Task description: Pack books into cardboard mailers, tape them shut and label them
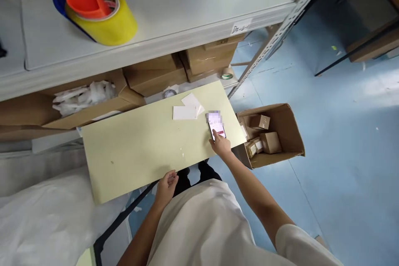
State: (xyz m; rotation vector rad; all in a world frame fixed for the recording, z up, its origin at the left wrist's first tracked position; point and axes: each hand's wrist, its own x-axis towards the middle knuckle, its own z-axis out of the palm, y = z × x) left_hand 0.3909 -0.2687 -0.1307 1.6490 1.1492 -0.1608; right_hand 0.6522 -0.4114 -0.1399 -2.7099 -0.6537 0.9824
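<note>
Yellow tape dispenser (96, 12) on shelf (174, 16); open carton (277, 133) on floor.

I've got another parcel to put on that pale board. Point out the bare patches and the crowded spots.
The pale board is bare across its left and middle, from the left hand at the near edge to the far edge by the shelf. The right end is crowded: white cards at the far edge, then the phone under the right hand.
</note>
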